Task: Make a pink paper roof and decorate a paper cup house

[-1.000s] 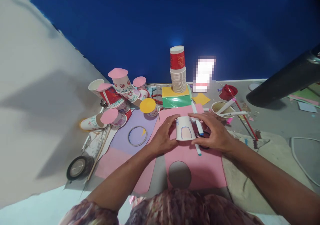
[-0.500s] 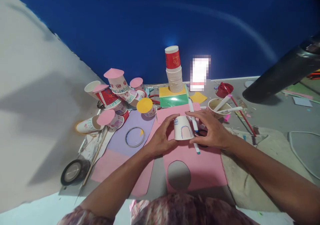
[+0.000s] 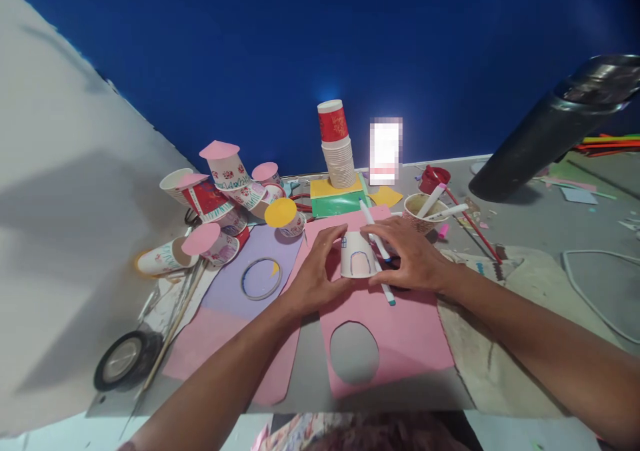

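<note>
An upside-down white paper cup [image 3: 358,257] sits between my hands over the pink paper, with a blue window and an arched, pink-filled door drawn on its side. My left hand [image 3: 320,271] curves around the cup's left side, thumb near the rim. Fingers and thumb of my right hand [image 3: 413,257] close on its right side, and a white marker [image 3: 379,239] with a blue tip is tucked in that hand. Beneath it, another marker [image 3: 387,292] with a teal end lies on the pink paper [image 3: 415,351], which has a round hole cut out.
Decorated cups with pink paper roofs [image 3: 219,149] cluster at the left, near a tape ring [image 3: 261,279] and a black tape roll [image 3: 120,363]. Behind stands a cup stack [image 3: 339,161]. To the right are a cup of markers [image 3: 420,221], a cloth [image 3: 530,304] and a black bottle [image 3: 530,137].
The view has shifted slightly, so everything sits a little further left. Both hands keep their hold on the cup, and the marker in my right hand tilts more.
</note>
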The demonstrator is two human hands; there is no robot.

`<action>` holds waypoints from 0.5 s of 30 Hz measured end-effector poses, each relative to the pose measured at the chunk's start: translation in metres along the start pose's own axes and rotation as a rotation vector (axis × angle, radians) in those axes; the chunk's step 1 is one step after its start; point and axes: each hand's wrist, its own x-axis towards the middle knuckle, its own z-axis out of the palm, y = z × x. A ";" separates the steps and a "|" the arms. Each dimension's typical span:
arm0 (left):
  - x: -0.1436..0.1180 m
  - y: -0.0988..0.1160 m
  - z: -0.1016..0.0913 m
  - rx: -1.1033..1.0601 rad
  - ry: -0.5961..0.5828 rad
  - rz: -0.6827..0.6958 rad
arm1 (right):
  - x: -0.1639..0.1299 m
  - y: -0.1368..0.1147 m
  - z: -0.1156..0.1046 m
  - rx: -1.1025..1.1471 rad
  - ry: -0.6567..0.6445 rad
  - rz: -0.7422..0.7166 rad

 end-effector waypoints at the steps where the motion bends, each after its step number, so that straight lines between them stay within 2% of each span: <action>1: 0.000 0.000 0.001 0.003 0.018 0.013 | 0.000 -0.001 0.000 0.005 0.007 -0.008; 5: 0.003 0.001 0.004 0.024 0.132 0.059 | 0.002 -0.007 -0.003 0.042 0.093 0.006; 8: 0.006 0.001 0.003 0.049 0.218 0.050 | 0.003 -0.016 -0.005 0.047 0.236 0.030; 10: 0.007 0.001 0.002 0.049 0.240 0.034 | 0.003 -0.023 -0.007 0.046 0.334 0.027; 15: 0.007 0.001 0.003 0.031 0.261 0.033 | 0.002 -0.033 -0.016 0.080 0.414 -0.087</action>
